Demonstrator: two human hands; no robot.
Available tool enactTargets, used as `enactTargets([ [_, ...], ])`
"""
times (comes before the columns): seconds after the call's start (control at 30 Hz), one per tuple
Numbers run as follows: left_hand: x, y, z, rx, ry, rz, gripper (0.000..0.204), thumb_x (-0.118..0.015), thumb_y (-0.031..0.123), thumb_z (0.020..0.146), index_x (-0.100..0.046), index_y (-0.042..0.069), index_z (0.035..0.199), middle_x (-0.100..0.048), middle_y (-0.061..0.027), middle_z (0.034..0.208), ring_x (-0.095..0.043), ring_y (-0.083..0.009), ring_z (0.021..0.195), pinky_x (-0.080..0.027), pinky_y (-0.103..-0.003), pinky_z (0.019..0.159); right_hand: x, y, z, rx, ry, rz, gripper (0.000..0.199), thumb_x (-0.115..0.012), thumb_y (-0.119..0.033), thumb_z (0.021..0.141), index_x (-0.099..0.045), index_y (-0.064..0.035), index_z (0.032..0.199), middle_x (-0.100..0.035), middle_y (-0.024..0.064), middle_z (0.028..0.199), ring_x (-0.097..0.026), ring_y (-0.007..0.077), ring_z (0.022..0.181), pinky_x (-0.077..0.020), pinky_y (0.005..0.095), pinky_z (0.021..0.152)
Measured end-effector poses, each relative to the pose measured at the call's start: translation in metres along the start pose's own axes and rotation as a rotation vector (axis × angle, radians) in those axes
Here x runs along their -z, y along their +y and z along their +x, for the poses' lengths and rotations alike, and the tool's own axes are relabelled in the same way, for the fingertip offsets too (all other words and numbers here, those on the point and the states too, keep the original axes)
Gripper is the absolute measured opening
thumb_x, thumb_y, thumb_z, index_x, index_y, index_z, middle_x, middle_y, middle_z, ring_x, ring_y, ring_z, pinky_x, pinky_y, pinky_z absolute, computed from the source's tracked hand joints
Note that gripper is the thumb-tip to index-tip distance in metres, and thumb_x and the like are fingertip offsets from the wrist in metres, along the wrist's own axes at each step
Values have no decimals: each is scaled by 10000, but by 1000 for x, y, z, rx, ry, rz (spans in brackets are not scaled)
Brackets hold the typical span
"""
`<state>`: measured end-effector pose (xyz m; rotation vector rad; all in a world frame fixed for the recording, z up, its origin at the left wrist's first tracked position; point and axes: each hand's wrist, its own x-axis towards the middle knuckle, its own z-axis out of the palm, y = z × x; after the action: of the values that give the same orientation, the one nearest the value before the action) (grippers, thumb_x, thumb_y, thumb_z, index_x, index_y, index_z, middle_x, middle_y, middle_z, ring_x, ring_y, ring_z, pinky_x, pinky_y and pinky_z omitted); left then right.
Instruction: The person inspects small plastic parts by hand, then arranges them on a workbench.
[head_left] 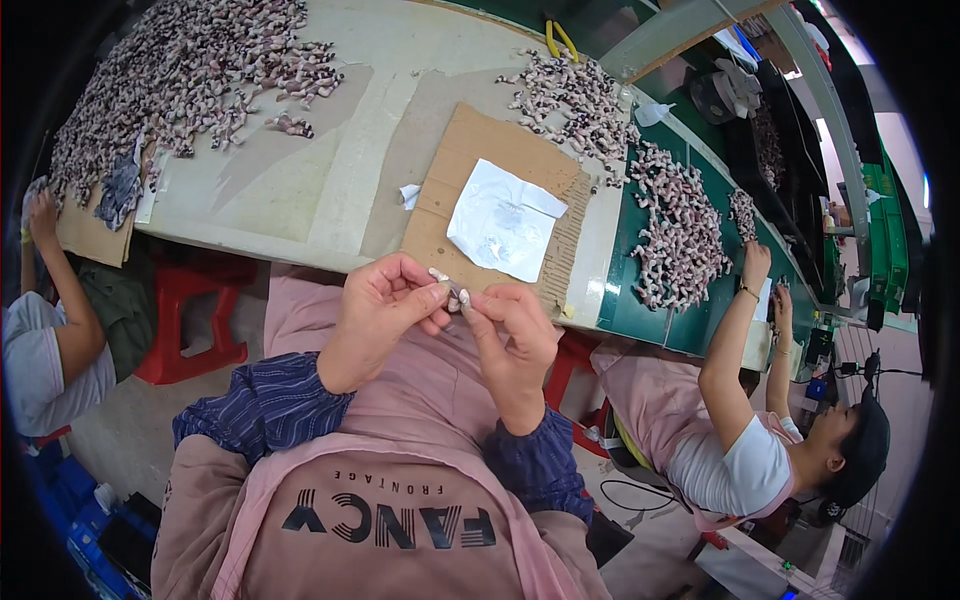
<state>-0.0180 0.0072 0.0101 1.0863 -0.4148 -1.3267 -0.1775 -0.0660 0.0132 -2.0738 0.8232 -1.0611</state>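
Close in front of my body, above the table's near edge, both hands meet at a small white-and-dark piece (453, 289); its exact kind is too small to make out. My left hand (383, 312) pinches one end between thumb and fingers. The other end is pinched by my right hand (515, 338), with the fingertips hiding part of it. Just beyond my hands lies a brown cardboard sheet (440, 190), and on it a creased white paper (505, 220) with greyish smudges.
Heaps of similar small pieces lie at the far left (200, 70), back right (580, 105) and on the green mat (675, 230). Yellow-handled pliers (562, 42) rest at the back. Co-workers sit left (55, 320) and right (740, 430). A red stool (195, 310) stands left.
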Motion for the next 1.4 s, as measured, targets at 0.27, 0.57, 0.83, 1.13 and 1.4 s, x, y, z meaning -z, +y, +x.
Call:
enactTargets([
  [0.27,17,31,-6,282,-243,341,361,-500,326,1053,-622,34,879,-593,-4,707,-544,-65,587,-427,-215,510,7,-8,0,-27,-146,110,158,-734,63,812,-699,9,957,-645,113,892,-613,179,709,-469,280,574],
  [0.57,8,37,-17,71,-380,665,393,-448,280,1060,-558,15,793,-518,-48,614,-509,-137,546,-416,-314,518,16,-15,4,73,-255,202,153,-740,64,790,-671,33,923,-647,125,797,-621,237,634,-486,315,552],
  [0.83,29,30,-13,23,-332,705,379,-448,295,1064,-577,20,836,-541,-44,632,-534,-145,571,-431,-315,540,6,-27,22,226,-275,-87,215,-749,6,762,-685,12,967,-631,112,838,-635,265,664,-499,365,571],
  [1.13,136,92,58,-222,288,855,277,-553,342,1027,-633,77,1036,-511,49,633,-443,-35,540,-345,-216,492,84,-153,58,285,-204,504,95,-673,-31,814,-673,-13,907,-667,137,817,-658,265,639,-522,360,550],
  [1.4,193,108,109,-264,407,861,293,-598,308,1011,-569,63,1168,-604,9,705,-492,-42,538,-379,-192,481,136,-128,48,353,-323,412,152,-656,-122,880,-683,-6,973,-663,168,791,-625,256,576,-497,352,503],
])
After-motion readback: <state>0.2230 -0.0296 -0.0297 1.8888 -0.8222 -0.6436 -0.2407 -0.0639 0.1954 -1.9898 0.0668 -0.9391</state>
